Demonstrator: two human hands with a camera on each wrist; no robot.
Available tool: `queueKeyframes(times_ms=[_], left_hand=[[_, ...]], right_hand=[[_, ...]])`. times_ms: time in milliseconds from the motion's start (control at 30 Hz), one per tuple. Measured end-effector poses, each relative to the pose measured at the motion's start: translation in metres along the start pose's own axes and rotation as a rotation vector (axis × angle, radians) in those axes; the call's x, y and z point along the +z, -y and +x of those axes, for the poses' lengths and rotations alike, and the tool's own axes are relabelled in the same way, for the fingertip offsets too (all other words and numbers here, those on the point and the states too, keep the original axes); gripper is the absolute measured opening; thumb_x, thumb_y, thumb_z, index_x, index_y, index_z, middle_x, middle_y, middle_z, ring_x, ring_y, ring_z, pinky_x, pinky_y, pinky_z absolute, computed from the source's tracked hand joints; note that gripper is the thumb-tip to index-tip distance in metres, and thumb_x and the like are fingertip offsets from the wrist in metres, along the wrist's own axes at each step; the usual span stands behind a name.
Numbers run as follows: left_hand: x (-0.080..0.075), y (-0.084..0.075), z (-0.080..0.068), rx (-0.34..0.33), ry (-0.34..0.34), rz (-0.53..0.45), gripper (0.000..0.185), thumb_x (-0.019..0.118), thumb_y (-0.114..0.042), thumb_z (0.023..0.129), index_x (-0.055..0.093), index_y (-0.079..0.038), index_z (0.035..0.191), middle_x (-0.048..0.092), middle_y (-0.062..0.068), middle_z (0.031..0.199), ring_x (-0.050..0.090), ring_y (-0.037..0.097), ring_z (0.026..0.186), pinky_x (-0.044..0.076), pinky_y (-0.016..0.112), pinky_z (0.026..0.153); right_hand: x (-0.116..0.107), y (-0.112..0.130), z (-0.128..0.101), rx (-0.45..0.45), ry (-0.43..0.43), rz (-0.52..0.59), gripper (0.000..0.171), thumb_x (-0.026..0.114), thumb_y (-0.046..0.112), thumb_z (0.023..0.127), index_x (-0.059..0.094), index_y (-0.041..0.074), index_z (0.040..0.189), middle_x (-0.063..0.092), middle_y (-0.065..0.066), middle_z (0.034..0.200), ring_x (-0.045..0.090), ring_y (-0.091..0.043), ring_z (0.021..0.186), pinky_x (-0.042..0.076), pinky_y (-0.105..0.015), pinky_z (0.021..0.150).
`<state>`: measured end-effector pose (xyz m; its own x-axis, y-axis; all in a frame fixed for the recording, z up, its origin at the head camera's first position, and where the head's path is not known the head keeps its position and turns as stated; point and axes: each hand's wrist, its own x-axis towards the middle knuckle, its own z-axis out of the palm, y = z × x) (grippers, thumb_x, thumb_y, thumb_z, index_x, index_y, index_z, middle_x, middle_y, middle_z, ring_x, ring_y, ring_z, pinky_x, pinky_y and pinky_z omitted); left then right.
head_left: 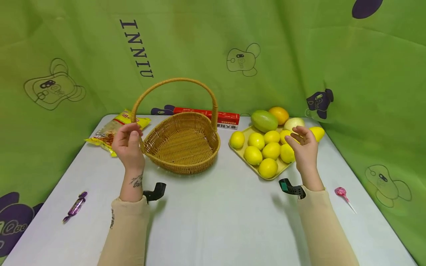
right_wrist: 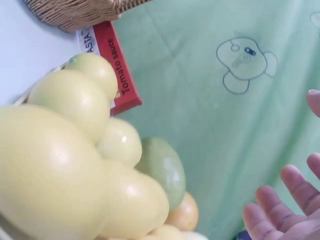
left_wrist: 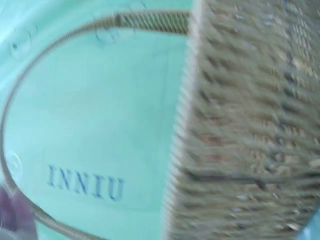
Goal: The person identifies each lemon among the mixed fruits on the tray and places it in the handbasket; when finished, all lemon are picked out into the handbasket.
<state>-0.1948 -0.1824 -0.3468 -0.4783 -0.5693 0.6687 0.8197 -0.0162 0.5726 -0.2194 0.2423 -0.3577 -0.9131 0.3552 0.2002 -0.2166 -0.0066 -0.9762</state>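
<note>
My left hand (head_left: 128,149) is raised beside the left end of a wicker basket (head_left: 181,170), its fingers loosely bent and holding nothing. It overlaps the foot of the tall arched handle (head_left: 176,79) in the head view. The left wrist view has the basket's woven wall (left_wrist: 255,125) up close and blurred. My right hand (head_left: 306,151) hovers at the right side of a tray (head_left: 237,152) of lemons (head_left: 253,155), palm facing inward and nothing in it. Behind the lemons lie a green mango-like fruit (head_left: 264,121), an orange-yellow fruit (head_left: 279,115) and a pale round fruit (head_left: 294,123).
A red tomato sauce pasta box (head_left: 229,118) lies behind the basket. At the back left is a yellow snack bag (head_left: 110,135). A purple wrapped candy (head_left: 76,207) sits front left, a pink lollipop (head_left: 341,192) on the right. Green cloth (head_left: 193,44) walls the table (head_left: 213,221).
</note>
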Motion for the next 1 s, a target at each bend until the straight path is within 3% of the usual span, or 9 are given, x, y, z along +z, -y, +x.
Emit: queueKeyframes(times_ms=[100,167,333,433,733,1000], left_hand=[[-0.01,0.011,0.002,-0.031,-0.136,0.063,0.013,0.053,-0.001,0.08,0.064,-0.003,0.085,0.06,0.001,0.082,0.053,0.01,0.075,0.041,0.022,0.071],[-0.017,0.018,0.003,-0.116,-0.153,0.108,0.014,0.053,-0.001,0.081,0.063,-0.005,0.089,0.057,0.001,0.086,0.051,0.01,0.081,0.039,0.023,0.074],[-0.034,0.035,0.002,-0.391,-0.009,0.268,0.019,0.054,-0.004,0.087,0.057,-0.014,0.103,0.054,-0.002,0.095,0.048,0.009,0.089,0.038,0.021,0.077],[-0.041,0.043,0.002,-0.463,0.05,0.299,0.021,0.056,-0.003,0.087,0.056,-0.017,0.103,0.056,-0.003,0.094,0.05,0.008,0.087,0.04,0.019,0.075],[-0.055,0.05,0.003,-0.463,0.023,0.201,0.013,0.059,0.001,0.086,0.063,-0.006,0.096,0.062,-0.003,0.087,0.057,0.01,0.083,0.045,0.016,0.071],[-0.048,0.057,0.001,-0.438,0.021,0.069,0.011,0.06,0.0,0.086,0.063,-0.004,0.095,0.064,-0.002,0.083,0.06,0.009,0.082,0.047,0.018,0.075]], right_hand=[[-0.008,-0.005,-0.003,0.002,-0.06,0.037,0.035,0.063,-0.007,0.081,0.054,0.006,0.112,0.054,0.0,0.107,0.053,-0.015,0.101,0.048,-0.01,0.076],[-0.012,-0.009,-0.003,-0.001,-0.096,0.066,0.033,0.063,-0.008,0.08,0.055,0.007,0.109,0.055,-0.001,0.106,0.053,-0.014,0.098,0.049,-0.01,0.075],[-0.02,-0.018,-0.003,-0.004,-0.16,0.085,0.032,0.064,-0.008,0.079,0.056,0.008,0.106,0.055,-0.001,0.104,0.053,-0.014,0.097,0.048,-0.01,0.076],[-0.023,-0.022,-0.002,-0.016,-0.18,0.076,0.032,0.065,-0.007,0.079,0.055,0.008,0.105,0.054,0.0,0.103,0.052,-0.012,0.095,0.047,-0.01,0.076],[-0.024,-0.039,0.008,-0.033,-0.223,0.056,0.035,0.066,-0.008,0.076,0.053,0.006,0.105,0.053,0.0,0.1,0.051,-0.016,0.095,0.046,-0.012,0.075],[-0.031,-0.059,0.012,0.06,-0.267,-0.139,0.039,0.067,-0.003,0.075,0.05,0.007,0.109,0.048,0.002,0.103,0.048,-0.02,0.103,0.041,-0.018,0.081]])
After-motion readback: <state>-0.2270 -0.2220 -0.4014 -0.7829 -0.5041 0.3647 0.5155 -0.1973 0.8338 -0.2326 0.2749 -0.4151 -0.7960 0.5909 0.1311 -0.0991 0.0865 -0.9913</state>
